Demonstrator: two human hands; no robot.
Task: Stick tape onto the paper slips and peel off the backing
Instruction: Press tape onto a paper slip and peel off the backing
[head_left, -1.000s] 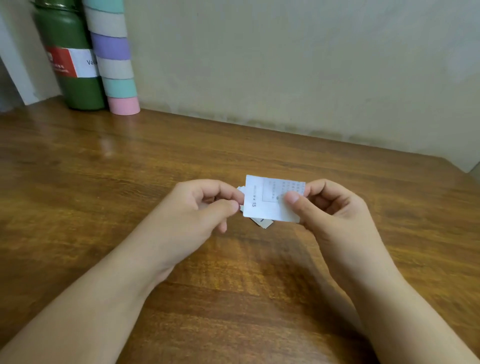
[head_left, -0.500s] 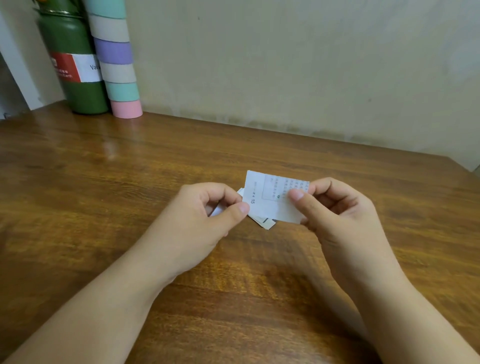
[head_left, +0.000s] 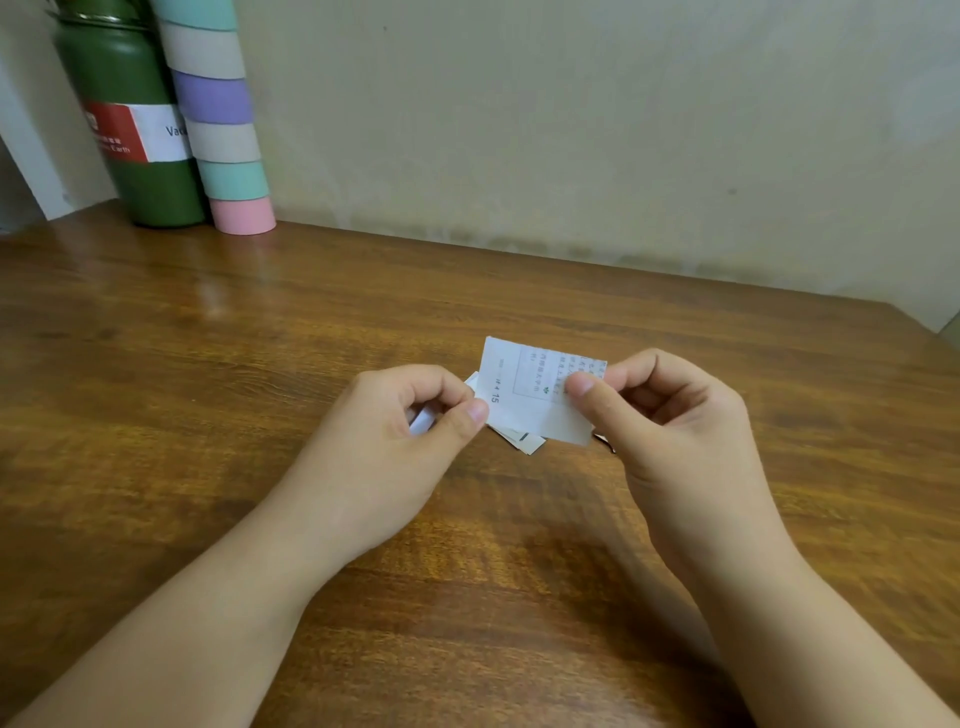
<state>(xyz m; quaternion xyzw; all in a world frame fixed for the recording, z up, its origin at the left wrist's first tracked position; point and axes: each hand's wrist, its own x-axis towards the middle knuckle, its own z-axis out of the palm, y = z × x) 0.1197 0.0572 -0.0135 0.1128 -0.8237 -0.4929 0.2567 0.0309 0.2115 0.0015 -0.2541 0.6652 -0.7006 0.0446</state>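
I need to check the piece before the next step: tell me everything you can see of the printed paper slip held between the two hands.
The paper slip is a small white rectangle of thin paper, printed with a boxed block of small characters and "15" near its left edge. It is held just above the wooden table, facing the camera and slightly tilted. The right hand pinches its right side, thumb on the front; the left hand pinches its lower left edge. More white slips lie under it. Whether tape is on it cannot be told.

White printed slip (head_left: 524, 400) held above table centre, tilted, text sideways. More slips (head_left: 525, 440) lie beneath it. Small white piece (head_left: 423, 419) just left.
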